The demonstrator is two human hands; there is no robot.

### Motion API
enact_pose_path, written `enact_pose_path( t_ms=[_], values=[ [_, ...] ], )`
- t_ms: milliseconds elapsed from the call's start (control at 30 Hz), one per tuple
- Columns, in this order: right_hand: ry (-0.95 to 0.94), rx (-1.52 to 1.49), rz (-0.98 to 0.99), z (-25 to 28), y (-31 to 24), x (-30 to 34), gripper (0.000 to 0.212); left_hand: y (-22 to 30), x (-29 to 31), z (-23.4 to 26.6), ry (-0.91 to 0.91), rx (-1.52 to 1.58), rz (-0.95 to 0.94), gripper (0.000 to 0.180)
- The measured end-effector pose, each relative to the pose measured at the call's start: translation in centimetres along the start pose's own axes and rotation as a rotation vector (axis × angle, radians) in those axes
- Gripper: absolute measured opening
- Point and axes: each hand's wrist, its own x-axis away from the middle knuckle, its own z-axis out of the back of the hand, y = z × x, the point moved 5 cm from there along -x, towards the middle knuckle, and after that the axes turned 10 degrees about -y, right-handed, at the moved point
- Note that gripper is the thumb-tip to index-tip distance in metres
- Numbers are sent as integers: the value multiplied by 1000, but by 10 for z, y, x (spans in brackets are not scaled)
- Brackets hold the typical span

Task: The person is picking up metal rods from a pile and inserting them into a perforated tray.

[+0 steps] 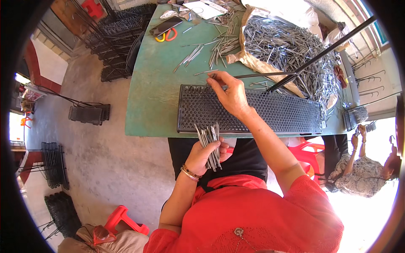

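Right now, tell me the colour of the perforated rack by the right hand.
Black; the head view shows the perforated rack best.

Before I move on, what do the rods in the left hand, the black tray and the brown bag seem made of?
Rods in the left hand: likely metal, dull silver-grey, going by their pale glints.
Tray: black and slightly shiny, so painted metal or hard plastic; the look leaves it open.
Bag: probably paper, matte brown, judging by its crumpled folds.
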Motion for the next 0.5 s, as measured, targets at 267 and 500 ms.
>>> enact_pose_path(
  t_ms=[267,500],
  values=[
    [47,53,69,-4,3,4,24,0,-1,-3,-39,120,0,23],
    [4,376,331,-9,-10,9,26,2,0,-6,5,83,25,27]
  ],
)
